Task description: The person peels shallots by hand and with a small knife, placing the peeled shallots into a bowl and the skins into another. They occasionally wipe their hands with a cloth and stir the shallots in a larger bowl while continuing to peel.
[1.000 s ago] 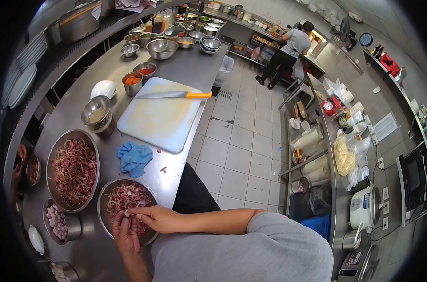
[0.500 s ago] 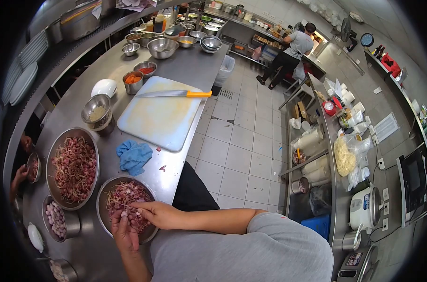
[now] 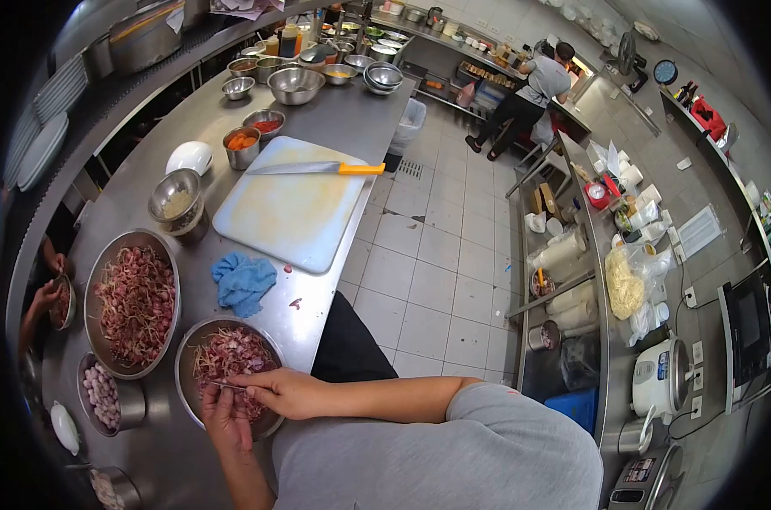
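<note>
Over a steel bowl point(image 3: 182, 374) of reddish shallots point(image 3: 232, 350) with stringy roots and skins, both my hands meet. My left hand point(image 3: 225, 418) pinches a small shallot, mostly hidden by the fingers. The fingers of my right hand point(image 3: 290, 393) are closed round a small knife point(image 3: 225, 385), whose thin blade lies across the left fingertips. To the left stands a larger bowl of unpeeled shallots point(image 3: 135, 302). Below it is a steel pot of pale peeled shallots point(image 3: 101, 395).
A blue cloth point(image 3: 242, 282) and a white cutting board point(image 3: 288, 225) with a yellow-handled knife point(image 3: 360, 169) lie ahead. Another person's hands point(image 3: 47, 293) hold a bowl at the left edge. A co-worker point(image 3: 538, 93) stands at the far counter.
My right hand has shifted slightly and the thin blade now shows across my left fingertips. The pale shallot seen there before is now covered. The other person's hands at left have moved.
</note>
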Demonstrator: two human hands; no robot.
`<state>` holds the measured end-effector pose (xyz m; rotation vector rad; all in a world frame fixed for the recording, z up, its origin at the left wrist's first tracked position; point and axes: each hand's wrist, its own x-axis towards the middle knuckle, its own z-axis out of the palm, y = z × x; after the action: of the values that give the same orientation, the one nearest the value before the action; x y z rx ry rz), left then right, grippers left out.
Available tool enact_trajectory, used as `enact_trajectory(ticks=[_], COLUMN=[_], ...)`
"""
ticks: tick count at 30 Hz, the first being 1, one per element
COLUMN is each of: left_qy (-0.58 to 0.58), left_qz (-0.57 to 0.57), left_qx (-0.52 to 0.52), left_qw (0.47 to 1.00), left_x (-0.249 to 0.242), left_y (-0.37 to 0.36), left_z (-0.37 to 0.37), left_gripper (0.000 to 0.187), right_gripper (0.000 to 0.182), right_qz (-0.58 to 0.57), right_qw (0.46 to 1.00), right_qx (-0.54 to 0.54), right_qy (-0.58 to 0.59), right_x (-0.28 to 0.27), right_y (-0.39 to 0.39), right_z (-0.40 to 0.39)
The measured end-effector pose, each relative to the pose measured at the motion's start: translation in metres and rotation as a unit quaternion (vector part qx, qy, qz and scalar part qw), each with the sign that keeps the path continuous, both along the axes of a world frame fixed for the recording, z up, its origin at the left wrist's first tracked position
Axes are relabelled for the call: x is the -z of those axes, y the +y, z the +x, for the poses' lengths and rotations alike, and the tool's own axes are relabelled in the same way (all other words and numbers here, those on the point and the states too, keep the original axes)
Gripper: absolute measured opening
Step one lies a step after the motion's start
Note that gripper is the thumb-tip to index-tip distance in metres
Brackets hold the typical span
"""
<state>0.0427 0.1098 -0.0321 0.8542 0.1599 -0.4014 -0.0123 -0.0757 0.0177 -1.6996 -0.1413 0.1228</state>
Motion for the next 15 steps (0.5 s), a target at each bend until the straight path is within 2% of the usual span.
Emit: enact_trajectory(ticks=[6, 10, 12, 14, 15], left_qy=[0.001, 0.001, -0.005, -0.015, -0.027], left_qz=[0.001, -0.012, 0.018, 0.015, 0.012], left_qx=[0.015, 0.035, -0.004, 0.013, 0.029], left_qw=[1.000, 0.999, 1.000, 1.000, 0.999], left_x=[-0.001, -0.005, -0.001, 0.001, 0.003], left_y=[0.002, 0.003, -0.002, -0.005, -0.005], left_z=[-0.002, -0.002, -0.003, -0.002, -0.003], left_gripper=[0.023, 0.023, 0.021, 0.021, 0.021], right_gripper=[0.037, 0.038, 0.038, 0.040, 0.040], right_qz=[-0.015, 0.013, 0.010, -0.033, -0.033], right_qw=[1.000, 0.999, 0.998, 0.997, 0.996], right_qx=[0.018, 0.045, 0.051, -0.013, -0.013], right_qy=[0.020, -0.022, -0.042, 0.073, 0.078], right_x=[0.014, 0.024, 0.020, -0.001, -0.004], right_y=[0.003, 0.007, 0.004, -0.001, -0.002], right_z=[0.002, 0.001, -0.001, -0.002, -0.001])
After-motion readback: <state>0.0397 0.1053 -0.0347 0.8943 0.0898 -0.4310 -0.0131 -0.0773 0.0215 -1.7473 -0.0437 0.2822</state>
